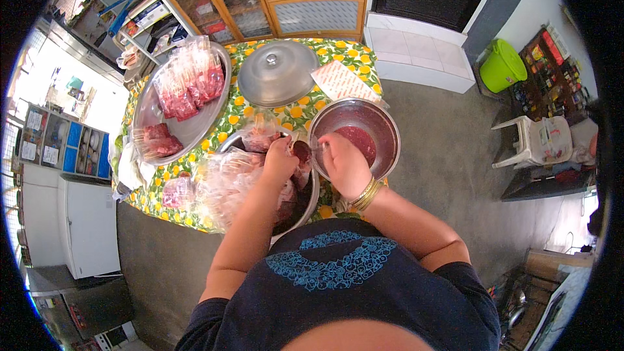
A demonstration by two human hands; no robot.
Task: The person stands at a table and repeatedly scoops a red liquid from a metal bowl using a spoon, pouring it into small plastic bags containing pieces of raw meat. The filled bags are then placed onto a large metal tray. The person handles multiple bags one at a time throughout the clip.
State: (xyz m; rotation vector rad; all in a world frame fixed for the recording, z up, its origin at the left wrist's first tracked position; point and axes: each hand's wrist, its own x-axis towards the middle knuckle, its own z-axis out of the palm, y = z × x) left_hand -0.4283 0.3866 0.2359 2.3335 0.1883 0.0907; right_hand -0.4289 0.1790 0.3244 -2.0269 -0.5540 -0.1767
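My left hand (pixel 282 158) pinches the top of a clear plastic bag (pixel 303 175) with skewered meat in it, above a large metal basin (pixel 312 204). My right hand (pixel 347 160), with bangles at the wrist, grips a small scoop (pixel 301 150) tilted at the bag's mouth; dark red liquid shows in it. Just under that hand stands a steel mixing bowl (pixel 396 141) with red liquid (pixel 360 144) inside. Piled bags of skewers (pixel 229 180) cover much of the basin's left side. Another bag of skewered meat (pixel 261 137) lies at its far rim.
On the lemon-print tablecloth (pixel 297 109), an oval metal tray (pixel 207 129) holds bagged skewers (pixel 187 83). A domed metal lid (pixel 278 75) and a printed sheet (pixel 343 80) lie behind the bowl. One bagged portion (pixel 178 192) rests near the left edge. A plastic chair (pixel 531 141) stands right.
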